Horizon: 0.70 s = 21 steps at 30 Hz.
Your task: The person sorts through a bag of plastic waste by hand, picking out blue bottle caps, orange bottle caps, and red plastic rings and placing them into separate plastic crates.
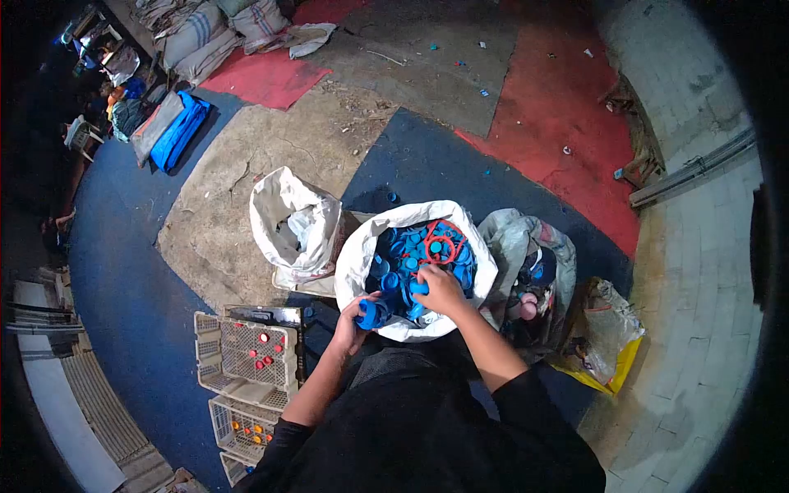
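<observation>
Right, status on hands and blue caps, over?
Left hand holding blue caps. Right hand on another cap, over white sack. Red ring just beyond right hand.

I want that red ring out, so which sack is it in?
The white sack in the middle: the red ring lies on its blue caps. The left white sack shows crumpled whitish material; the greyish sack on the right, pink items.
</observation>
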Available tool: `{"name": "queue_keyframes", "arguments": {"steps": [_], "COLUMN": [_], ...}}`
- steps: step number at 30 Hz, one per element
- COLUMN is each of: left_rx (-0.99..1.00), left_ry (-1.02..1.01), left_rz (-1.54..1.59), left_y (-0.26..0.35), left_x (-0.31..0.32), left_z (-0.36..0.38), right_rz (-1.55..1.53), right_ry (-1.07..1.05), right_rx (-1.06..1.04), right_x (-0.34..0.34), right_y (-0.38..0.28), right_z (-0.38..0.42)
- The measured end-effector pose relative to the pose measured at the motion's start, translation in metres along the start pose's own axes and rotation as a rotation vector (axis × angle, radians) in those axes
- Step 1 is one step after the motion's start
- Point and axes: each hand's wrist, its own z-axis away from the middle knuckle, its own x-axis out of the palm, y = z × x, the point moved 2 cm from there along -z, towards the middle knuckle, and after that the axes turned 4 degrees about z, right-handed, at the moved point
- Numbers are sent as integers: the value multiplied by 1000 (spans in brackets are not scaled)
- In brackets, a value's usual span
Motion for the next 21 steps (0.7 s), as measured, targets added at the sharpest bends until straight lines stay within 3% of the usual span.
{"name": "queue_keyframes", "arguments": {"steps": [4, 8, 11, 12, 15, 19, 21], "left_rx": [-13, -20, -25, -30, 45, 3, 47], "left_ry": [29, 19, 53, 67, 47, 93, 92], "left_rz": [-1, -64, -115, -127, -177, -261, -312], "left_y": [2, 1, 1, 0, -3, -9, -8], "left_x": [10, 9, 18, 21, 30, 42, 50], "left_z": [-1, -3, -4, -4, -9, -14, -17], "right_rz": [-57, -265, -1007, -1072, -847, -1285, -1517], "right_ry": [-168, 112, 229, 183, 205, 190, 212], "right_rx": [104, 71, 164, 213, 166, 304, 269], "right_x": [-8, -7, -9, -21, -26, -28, -33], "right_y": [-1, 6, 6, 2, 2, 4, -6], "right_z": [18, 30, 35, 41, 45, 52, 55]}}
